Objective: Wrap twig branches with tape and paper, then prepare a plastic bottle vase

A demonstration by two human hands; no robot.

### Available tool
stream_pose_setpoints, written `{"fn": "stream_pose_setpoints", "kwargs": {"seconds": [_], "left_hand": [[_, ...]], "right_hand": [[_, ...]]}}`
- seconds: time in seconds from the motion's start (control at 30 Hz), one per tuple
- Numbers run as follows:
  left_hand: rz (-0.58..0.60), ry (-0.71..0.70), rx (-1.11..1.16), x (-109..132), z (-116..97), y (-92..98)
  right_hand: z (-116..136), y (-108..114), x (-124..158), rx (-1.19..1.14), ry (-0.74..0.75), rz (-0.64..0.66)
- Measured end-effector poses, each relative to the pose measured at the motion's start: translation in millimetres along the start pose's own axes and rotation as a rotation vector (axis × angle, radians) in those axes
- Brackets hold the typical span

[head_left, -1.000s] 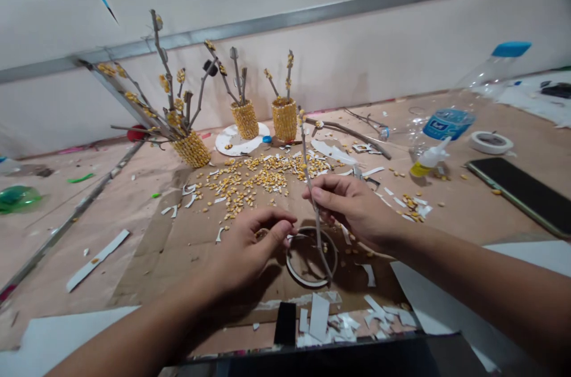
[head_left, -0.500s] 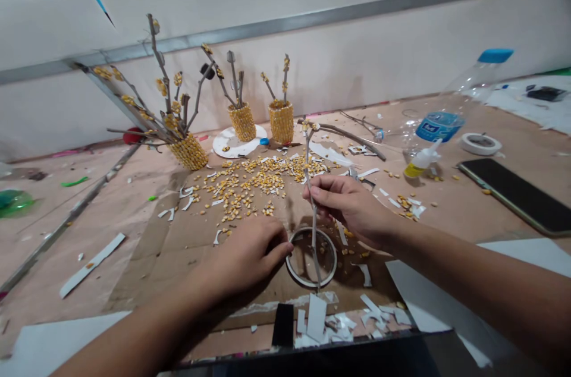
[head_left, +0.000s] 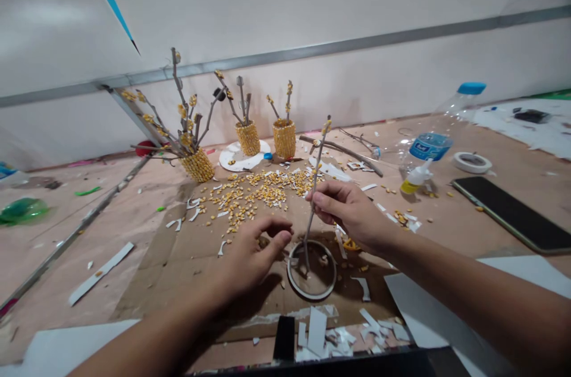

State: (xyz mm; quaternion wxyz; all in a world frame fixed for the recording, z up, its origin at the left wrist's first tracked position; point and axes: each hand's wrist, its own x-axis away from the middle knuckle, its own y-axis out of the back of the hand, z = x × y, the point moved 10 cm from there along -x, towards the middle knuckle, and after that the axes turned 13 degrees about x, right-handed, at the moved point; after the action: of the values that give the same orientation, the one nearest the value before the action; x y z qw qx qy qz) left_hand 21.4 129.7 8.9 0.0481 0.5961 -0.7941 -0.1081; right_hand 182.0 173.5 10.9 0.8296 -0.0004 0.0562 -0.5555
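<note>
My right hand (head_left: 345, 207) pinches a thin twig (head_left: 318, 164) with a few corn kernels at its upper end. The twig stands nearly upright, leaning slightly right, and its lower end is inside a white-edged ring (head_left: 334, 282) on the cardboard (head_left: 178, 282). Just left of the ring, my left hand (head_left: 256, 252) has its thumb and fingers apart and holds nothing. Beyond both hands lie loose corn kernels (head_left: 263, 191). Farther back are three kernel-covered cups holding twigs: a left one (head_left: 197, 165), a middle one (head_left: 248, 138) and a right one (head_left: 284, 139).
On the right are a plastic bottle (head_left: 430, 145), a small glue bottle (head_left: 414, 178), a tape roll (head_left: 471, 163) and a phone (head_left: 513, 210). White paper scraps (head_left: 332, 338) lie in front. A thicker branch (head_left: 348, 151) rests behind my right hand.
The twig's top has swung right and its base has shifted left inside the ring. My left hand has come off the ring's edge and its fingers have spread. The view has tilted up.
</note>
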Motion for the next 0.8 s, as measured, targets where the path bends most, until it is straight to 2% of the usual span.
{"fn": "stream_pose_setpoints", "kwargs": {"seconds": [0.13,0.23,0.3,0.4,0.5,0.67,0.73,0.8], "left_hand": [[0.013,0.115,0.393,7.6,5.0,-17.8],[0.046,0.199,0.526,11.7,6.7,-32.0],[0.038,0.227,0.549,12.7,5.5,-35.0],[-0.041,0.238,0.565,11.4,3.7,-26.5],[-0.129,0.187,0.569,6.8,-0.2,-7.5],[-0.228,0.135,0.536,-3.0,1.4,22.3],[-0.258,0.149,0.555,-6.1,6.7,27.8],[-0.271,0.171,0.587,-8.6,12.7,29.4]], "right_hand": [[7.0,-14.4,3.6,0.071,0.017,0.067],[8.3,-26.9,6.1,0.122,0.012,0.131],[7.5,-33.3,7.3,0.163,0.007,0.172],[7.5,-32.9,9.3,0.328,0.03,0.17],[13.3,-33.6,16.5,0.655,0.139,0.17],[8.3,-78.5,48.0,1.014,0.403,0.568],[1.5,-90.0,56.6,1.124,0.45,0.67],[-2.0,-97.2,61.3,1.213,0.499,0.713]]}}
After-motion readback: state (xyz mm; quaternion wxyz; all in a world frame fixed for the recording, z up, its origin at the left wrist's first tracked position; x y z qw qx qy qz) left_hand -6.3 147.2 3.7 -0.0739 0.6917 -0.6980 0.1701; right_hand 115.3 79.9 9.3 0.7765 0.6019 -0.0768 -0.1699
